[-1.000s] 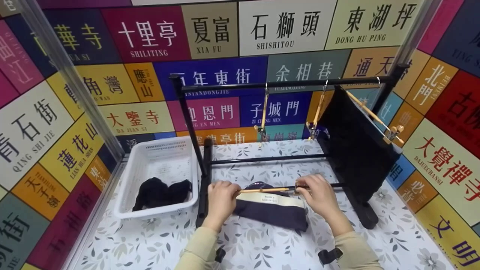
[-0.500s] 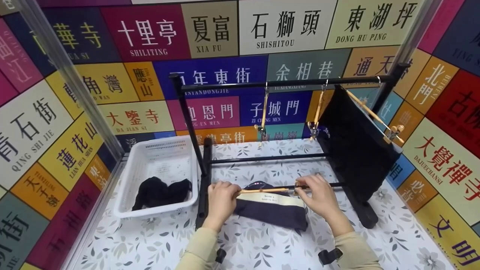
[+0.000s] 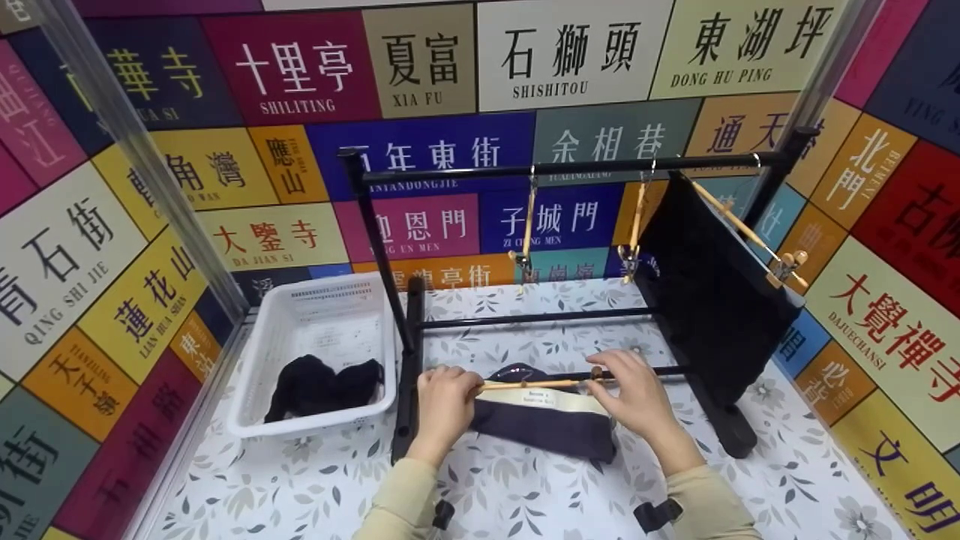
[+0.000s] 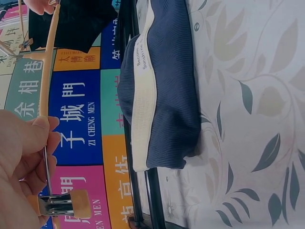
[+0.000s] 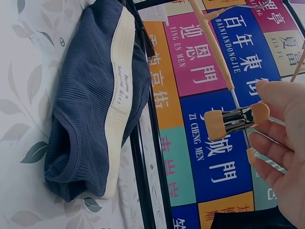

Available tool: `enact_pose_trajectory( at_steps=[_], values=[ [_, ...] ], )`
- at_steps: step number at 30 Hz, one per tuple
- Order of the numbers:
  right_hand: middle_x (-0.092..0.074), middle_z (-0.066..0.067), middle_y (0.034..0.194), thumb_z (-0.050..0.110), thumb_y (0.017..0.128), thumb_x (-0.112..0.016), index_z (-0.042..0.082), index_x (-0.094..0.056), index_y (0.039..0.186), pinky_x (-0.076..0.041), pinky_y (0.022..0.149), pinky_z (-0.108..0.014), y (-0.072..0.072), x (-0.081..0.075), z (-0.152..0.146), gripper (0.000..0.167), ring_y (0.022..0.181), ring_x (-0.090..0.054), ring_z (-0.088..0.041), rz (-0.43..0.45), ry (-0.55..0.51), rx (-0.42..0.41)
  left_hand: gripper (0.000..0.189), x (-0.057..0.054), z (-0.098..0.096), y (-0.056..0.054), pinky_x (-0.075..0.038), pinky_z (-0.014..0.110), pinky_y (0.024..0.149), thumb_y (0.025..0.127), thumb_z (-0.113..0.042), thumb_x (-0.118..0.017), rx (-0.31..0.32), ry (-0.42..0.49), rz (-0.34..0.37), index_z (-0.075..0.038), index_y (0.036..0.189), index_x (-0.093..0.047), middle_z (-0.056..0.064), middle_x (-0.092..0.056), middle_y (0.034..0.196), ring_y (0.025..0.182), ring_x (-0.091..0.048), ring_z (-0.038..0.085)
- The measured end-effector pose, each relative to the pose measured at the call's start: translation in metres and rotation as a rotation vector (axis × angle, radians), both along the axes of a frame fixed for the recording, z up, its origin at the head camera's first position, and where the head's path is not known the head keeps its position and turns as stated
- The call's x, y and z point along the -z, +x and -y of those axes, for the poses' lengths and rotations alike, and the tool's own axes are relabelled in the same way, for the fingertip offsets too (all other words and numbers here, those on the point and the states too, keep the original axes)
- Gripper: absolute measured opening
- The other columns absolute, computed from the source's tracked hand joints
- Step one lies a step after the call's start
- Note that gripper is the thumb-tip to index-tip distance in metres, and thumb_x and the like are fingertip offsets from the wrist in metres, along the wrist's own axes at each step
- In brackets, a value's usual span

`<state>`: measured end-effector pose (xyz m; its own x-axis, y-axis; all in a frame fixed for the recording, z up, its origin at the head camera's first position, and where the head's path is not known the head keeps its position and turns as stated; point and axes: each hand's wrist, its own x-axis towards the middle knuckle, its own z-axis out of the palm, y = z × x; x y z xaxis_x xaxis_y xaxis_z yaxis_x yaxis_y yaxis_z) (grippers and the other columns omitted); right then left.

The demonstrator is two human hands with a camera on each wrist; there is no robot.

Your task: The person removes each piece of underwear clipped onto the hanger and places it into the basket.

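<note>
A wooden clip hanger [image 3: 544, 385] is held level by both hands above folded navy ribbed underwear [image 3: 544, 427] with a printed cream waistband. My left hand [image 3: 448, 405] grips the bar near one end; a metal clip with wooden pads [image 4: 61, 204] sits just beyond the fingers in the left wrist view. At the other end, my right hand [image 3: 634, 394] has thumb and fingers at the second clip [image 5: 237, 119]; the right wrist view shows fingers behind the bar's tip. Lying on the patterned cloth, the underwear is apart from both clips.
A black rack [image 3: 480, 171] spans the back, with two bare clip hangers and a black garment [image 3: 720, 292] clipped on the right. To the left stands a white basket [image 3: 244, 405] holding black cloth [image 3: 326, 386]. Sign-patterned panels [image 3: 577, 52] stand behind.
My right hand has shifted slightly left and its index finger looks straighter, with the hanger's tip now showing past the clip. My left hand and the underwear look almost still.
</note>
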<state>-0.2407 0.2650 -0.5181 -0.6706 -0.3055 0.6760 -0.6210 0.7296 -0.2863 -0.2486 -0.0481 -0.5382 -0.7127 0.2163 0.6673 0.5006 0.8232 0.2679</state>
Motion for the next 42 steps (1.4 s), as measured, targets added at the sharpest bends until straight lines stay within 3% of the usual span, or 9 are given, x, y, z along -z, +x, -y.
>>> enact_pose_trajectory(
  at_steps=[6,13,26,42],
  values=[
    [-0.068,-0.004,0.098,0.009,0.074,-0.086,0.008,-0.069,0.112,-0.047,0.085,-0.047,-0.002,0.002,0.005,0.042,0.091,-0.060,-0.027,-0.074,0.010,-0.028,0.012,0.001,0.000,0.000,-0.041,0.047,0.082,0.073,-0.010,-0.081,0.003,0.004,-0.009,-0.017,0.080,-0.074,-0.003,-0.067,0.077,0.075,-0.058,0.021],
    [-0.069,-0.007,0.107,0.014,0.077,-0.084,0.008,-0.069,0.113,-0.045,0.090,-0.050,-0.002,0.003,0.014,0.040,0.098,-0.061,-0.031,-0.108,0.044,-0.031,0.011,0.000,0.000,0.000,-0.040,0.048,0.083,0.074,-0.011,-0.081,0.005,0.000,-0.002,-0.018,0.081,-0.074,-0.003,-0.067,0.078,0.076,-0.057,0.021],
    [-0.069,-0.001,0.110,0.016,0.077,-0.082,0.012,-0.070,0.114,-0.044,0.092,-0.051,0.000,0.007,0.024,0.040,0.104,-0.060,-0.028,-0.075,0.055,-0.059,0.012,-0.002,-0.002,0.001,-0.041,0.048,0.083,0.074,-0.011,-0.081,0.004,-0.020,0.021,-0.018,0.082,-0.074,-0.002,-0.068,0.079,0.078,-0.058,0.022],
    [-0.070,0.004,0.104,0.012,0.076,-0.083,0.019,-0.073,0.109,-0.045,0.088,-0.053,0.002,0.011,0.030,0.035,0.096,-0.061,-0.023,-0.067,0.094,-0.068,0.010,-0.004,-0.004,0.004,-0.040,0.049,0.082,0.075,-0.014,-0.080,0.004,-0.023,0.042,-0.017,0.082,-0.074,-0.002,-0.068,0.079,0.078,-0.058,0.022]
  ],
)
